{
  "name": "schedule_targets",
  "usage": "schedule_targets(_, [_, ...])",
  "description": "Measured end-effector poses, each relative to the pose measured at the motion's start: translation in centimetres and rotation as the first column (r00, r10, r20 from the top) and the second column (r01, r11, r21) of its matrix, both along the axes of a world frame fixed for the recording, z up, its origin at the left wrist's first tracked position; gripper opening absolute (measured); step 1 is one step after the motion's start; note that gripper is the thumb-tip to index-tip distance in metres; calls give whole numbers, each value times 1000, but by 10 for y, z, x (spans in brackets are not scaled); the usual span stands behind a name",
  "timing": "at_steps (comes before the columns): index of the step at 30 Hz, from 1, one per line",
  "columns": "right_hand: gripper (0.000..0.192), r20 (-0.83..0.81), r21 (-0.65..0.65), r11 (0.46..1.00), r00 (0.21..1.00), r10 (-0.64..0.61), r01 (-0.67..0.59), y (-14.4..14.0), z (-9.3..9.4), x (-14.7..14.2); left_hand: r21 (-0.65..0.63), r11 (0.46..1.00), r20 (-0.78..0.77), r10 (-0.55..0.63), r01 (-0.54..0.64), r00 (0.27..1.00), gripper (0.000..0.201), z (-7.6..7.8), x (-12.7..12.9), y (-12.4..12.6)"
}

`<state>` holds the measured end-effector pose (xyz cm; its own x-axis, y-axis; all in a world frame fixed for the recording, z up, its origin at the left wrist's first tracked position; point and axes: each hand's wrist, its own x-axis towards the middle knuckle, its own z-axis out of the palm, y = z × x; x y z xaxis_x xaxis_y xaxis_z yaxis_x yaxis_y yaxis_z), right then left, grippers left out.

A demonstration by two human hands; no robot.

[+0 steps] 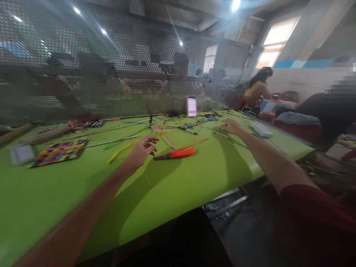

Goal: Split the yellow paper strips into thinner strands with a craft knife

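My left hand (143,150) hovers over the green table (172,189), fingers loosely curled and apart, with nothing visible between them. Just right of it lies an orange-handled cutter (182,152), its dark blade pointing left toward my fingertips. A thin orange strip (198,143) runs behind the cutter. Yellow strip (118,152) and pink strip (167,141) lie around my left hand. Farther off, my right hand (231,126) reaches out over the right part of the table; its fingers are blurred and bent downward. Below them lies a thin pale strip (222,133). A black pen (188,130) lies to their left.
At left are a multicoloured woven mat (58,152), a clear box (22,154) and a wooden roller-like piece (48,135). A phone (191,106) stands at the back against a perforated metal screen (133,85). A white box (261,129) is at right. A person (257,89) sits beyond.
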<state>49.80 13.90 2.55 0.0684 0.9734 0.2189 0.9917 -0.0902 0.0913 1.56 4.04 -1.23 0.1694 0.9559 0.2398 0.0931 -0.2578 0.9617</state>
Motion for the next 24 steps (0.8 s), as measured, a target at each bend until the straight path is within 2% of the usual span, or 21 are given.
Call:
schedule_targets(5, [31,53,-1,996,994,-94,94,5,-16,-2,51,999,-23,-3,4,1000,22,-1,-1,1])
schedule_targets(15, [30,132,-19,983,975,-180,184,24,-24,5,79,996,-36,50,-47,998,16,5,-6,2])
schedule_targets(18, [31,146,-22,984,974,-173,178,27,-26,7,80,994,-31,83,-80,996,14,15,-19,8])
schedule_targets(24, [30,131,-32,992,985,-113,118,27,-23,10,96,952,30,289,-291,957,13,35,-61,24])
